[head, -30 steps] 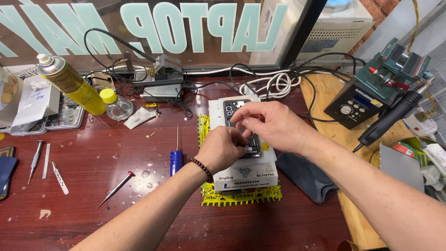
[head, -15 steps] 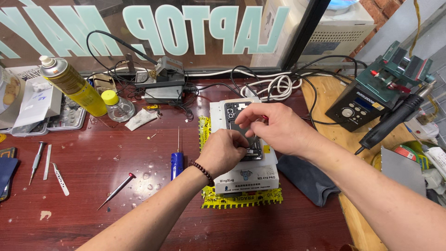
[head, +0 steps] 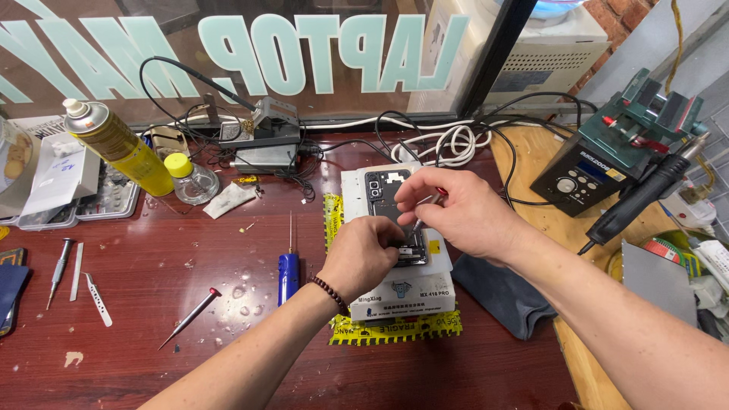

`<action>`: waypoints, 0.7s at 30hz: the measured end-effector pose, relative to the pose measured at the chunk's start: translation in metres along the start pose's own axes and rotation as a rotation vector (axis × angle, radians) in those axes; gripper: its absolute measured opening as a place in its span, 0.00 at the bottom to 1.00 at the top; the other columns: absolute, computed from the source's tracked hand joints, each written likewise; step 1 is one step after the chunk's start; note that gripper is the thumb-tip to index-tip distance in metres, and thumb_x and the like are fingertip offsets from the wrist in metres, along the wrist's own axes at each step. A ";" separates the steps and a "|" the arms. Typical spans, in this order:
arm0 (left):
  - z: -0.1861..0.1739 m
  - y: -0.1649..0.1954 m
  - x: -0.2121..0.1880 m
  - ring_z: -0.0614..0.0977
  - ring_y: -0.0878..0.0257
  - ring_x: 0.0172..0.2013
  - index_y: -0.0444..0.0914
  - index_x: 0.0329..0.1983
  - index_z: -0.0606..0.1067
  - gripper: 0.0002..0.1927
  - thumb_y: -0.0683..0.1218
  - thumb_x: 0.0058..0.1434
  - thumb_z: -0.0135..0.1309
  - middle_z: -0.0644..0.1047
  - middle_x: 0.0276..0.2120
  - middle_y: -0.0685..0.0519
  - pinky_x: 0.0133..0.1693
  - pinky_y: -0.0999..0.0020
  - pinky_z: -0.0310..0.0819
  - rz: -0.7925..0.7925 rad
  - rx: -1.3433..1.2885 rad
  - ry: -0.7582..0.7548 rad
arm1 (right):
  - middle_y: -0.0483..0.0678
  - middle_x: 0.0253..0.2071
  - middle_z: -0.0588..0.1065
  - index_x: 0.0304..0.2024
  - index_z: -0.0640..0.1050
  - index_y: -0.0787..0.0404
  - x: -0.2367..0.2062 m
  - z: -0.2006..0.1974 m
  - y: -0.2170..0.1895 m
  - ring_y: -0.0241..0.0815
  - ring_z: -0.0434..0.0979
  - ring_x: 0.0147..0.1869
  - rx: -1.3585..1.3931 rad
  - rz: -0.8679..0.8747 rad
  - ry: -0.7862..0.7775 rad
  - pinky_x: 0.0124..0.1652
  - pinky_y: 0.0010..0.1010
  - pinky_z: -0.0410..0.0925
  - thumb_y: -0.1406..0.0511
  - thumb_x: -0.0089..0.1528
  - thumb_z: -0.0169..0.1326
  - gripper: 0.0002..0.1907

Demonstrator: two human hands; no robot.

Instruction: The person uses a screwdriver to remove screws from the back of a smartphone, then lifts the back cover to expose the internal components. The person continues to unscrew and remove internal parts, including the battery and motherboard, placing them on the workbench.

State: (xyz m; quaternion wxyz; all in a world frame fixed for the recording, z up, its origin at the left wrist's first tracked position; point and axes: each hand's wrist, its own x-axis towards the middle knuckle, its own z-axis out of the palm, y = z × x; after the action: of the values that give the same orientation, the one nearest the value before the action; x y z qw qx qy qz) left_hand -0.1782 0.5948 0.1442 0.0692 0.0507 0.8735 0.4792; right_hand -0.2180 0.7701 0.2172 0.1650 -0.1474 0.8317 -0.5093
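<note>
A: Where's the phone?

B: Opened smartphone point(head: 389, 199), back cover off, lies face down on a white heating pad point(head: 357, 190). The pad sits on a yellow-and-black mat point(head: 395, 328), centre of the dark red workbench point(head: 152, 273).

A: Left hand?

B: Left hand point(head: 363, 254) is over the phone's lower end, fingers curled down and pressing on it. It covers the lower part, so I can't tell whether it pinches anything small.

A: Right hand?

B: Right hand point(head: 456, 212) is just above and right of the left one. Thumb and fingers pinch a thin metal tool point(head: 422, 216), a red bit showing near the fingertips. The tip points down at the phone beside the left fingers. Screwdriver or tweezers, can't tell.

A: What's around them?

B: Left of the pad, a blue-handled pick point(head: 288, 267), near but apart. Further left, a red-tipped screwdriver point(head: 190, 317) lying diagonal. At the far left edge, tweezers point(head: 97, 298) and another small driver point(head: 59, 271).

A: Back row?

B: Yellow spray can point(head: 121, 149), tilted. Beside it a small clear bottle with a yellow cap point(head: 190, 178). A soldering iron holder point(head: 262, 133) with black cables. White cable coil point(head: 448, 143) behind the phone.

A: Right side?

B: Hot-air rework station point(head: 588, 171) on a lighter wooden top, its handpiece point(head: 645, 193) lying alongside. A grey cloth point(head: 497, 292) is under the right forearm, touching the pad's edge.
</note>
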 end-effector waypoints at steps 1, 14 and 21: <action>0.000 0.002 -0.001 0.87 0.57 0.35 0.40 0.43 0.82 0.15 0.39 0.51 0.56 0.84 0.33 0.49 0.40 0.64 0.80 -0.021 0.008 0.008 | 0.46 0.40 0.81 0.42 0.80 0.63 0.000 -0.001 0.001 0.35 0.86 0.44 0.014 0.001 0.014 0.43 0.26 0.75 0.76 0.59 0.48 0.13; 0.003 0.019 -0.008 0.83 0.44 0.35 0.43 0.63 0.69 0.28 0.37 0.57 0.49 0.82 0.32 0.44 0.37 0.48 0.75 0.302 0.315 0.022 | 0.45 0.39 0.80 0.42 0.79 0.63 -0.004 -0.023 0.009 0.35 0.84 0.44 0.052 0.010 0.113 0.38 0.26 0.74 0.75 0.60 0.53 0.09; 0.005 0.023 -0.002 0.83 0.43 0.34 0.40 0.72 0.55 0.41 0.34 0.53 0.49 0.80 0.32 0.41 0.35 0.48 0.76 0.330 0.405 -0.074 | 0.43 0.36 0.82 0.39 0.80 0.61 -0.021 -0.024 0.018 0.34 0.86 0.42 0.002 0.093 0.186 0.37 0.26 0.76 0.73 0.60 0.54 0.07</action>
State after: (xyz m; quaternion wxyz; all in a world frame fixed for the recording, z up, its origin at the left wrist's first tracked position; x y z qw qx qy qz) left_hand -0.1748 0.6114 0.1612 0.0104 0.2227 0.9284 0.2973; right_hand -0.2112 0.8059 0.2137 0.1108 -0.0607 0.8489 -0.5133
